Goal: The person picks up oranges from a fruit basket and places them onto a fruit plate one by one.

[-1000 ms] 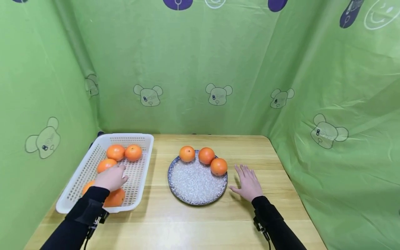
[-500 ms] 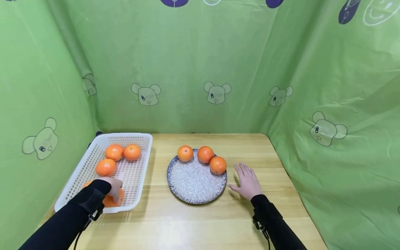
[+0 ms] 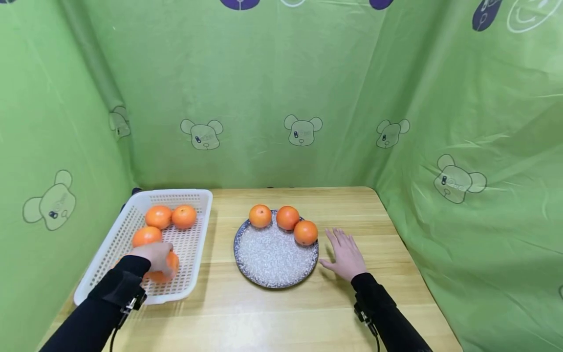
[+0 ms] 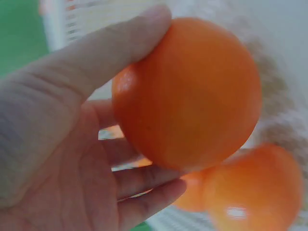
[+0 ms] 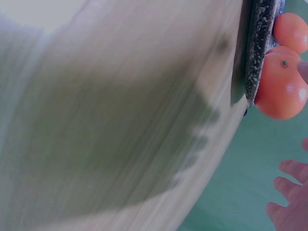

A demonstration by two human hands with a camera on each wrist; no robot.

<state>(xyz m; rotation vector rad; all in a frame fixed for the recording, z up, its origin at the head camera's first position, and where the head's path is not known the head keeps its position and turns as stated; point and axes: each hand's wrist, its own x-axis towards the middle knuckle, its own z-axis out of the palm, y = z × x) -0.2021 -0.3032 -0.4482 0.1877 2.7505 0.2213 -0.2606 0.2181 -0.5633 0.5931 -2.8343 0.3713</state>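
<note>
Inside the white plastic basket (image 3: pixel 199 259), my left hand (image 3: pixel 154 254) grips an orange (image 4: pixel 192 96) between thumb and fingers. The thumb lies along one side of the fruit and the fingers curl under it in the left wrist view. Other oranges (image 3: pixel 147 236) lie farther back in the basket, and my sleeve covers its near left part. My right hand (image 3: pixel 346 256) is spread, fingers straight, just right of a round speckled plate (image 3: pixel 274 259), holding nothing. Three oranges (image 3: pixel 305 232) sit along the plate's back and right rim.
A wooden table (image 3: pixel 246 322) carries the basket at left and the plate near the middle. Green curtains (image 3: pixel 264 161) with bear faces enclose the back and both sides. Dark cables run from both wrists.
My left hand first drew back over the near oranges in the basket, then closed round one and shifted it slightly. My right hand stays beside the plate.
</note>
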